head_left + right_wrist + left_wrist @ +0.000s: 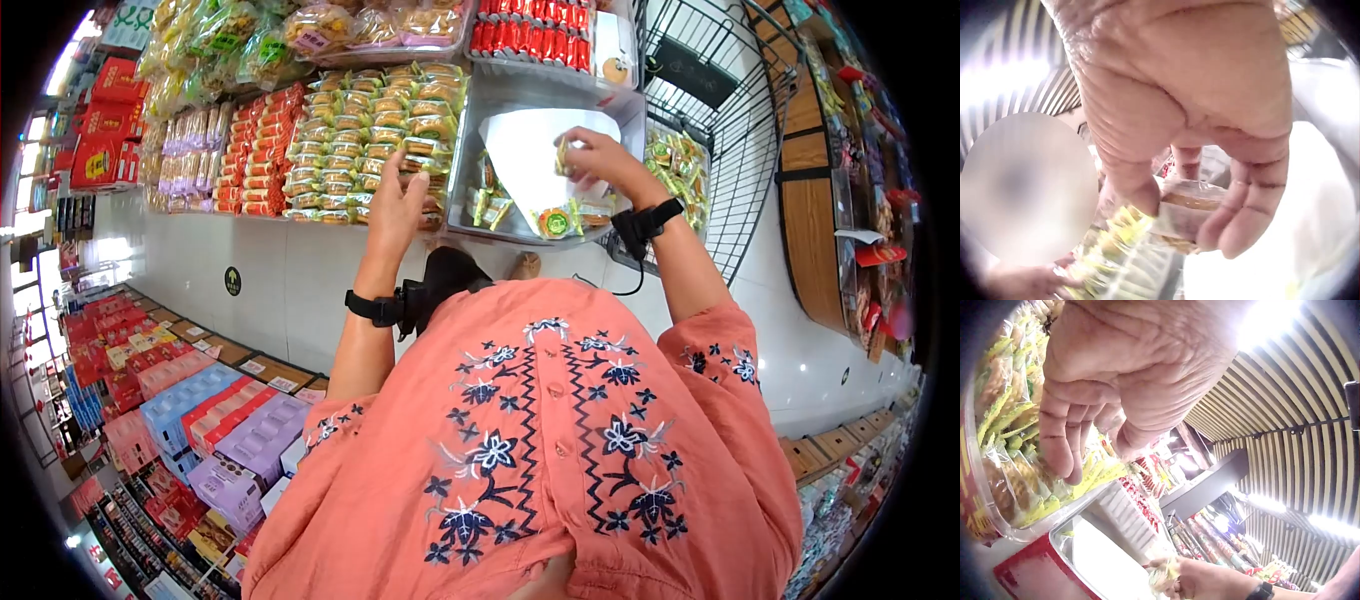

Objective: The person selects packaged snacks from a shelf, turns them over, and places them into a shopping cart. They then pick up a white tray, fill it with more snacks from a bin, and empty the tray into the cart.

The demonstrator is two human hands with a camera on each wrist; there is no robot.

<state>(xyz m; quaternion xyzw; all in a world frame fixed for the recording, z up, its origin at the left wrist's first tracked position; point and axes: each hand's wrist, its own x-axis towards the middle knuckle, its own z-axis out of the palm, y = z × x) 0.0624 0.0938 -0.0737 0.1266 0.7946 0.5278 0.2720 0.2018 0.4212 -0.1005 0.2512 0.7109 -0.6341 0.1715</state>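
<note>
In the head view my left hand point(395, 205) reaches up to a display bin packed with yellow-green wrapped snacks point(380, 130). The left wrist view shows that hand point(1085, 425) with loosely bent fingers over the packets point(1016, 456), holding nothing. My right hand point(595, 155) is raised over the neighbouring clear bin point(465, 150), which has a white floor and only a few packets point(550, 220). It pinches one wrapped snack point(563, 155) between thumb and fingers, seen close in the right wrist view as hand point(1197, 125) and packet point(1185, 209).
Bins of red packets point(255, 150) and purple ones point(185, 150) stand left of the snacks, red sticks point(530, 30) above. A black wire rack point(720, 90) is at the right, beside wooden shelves point(810, 200). Boxed goods point(220, 420) fill a low shelf at the left.
</note>
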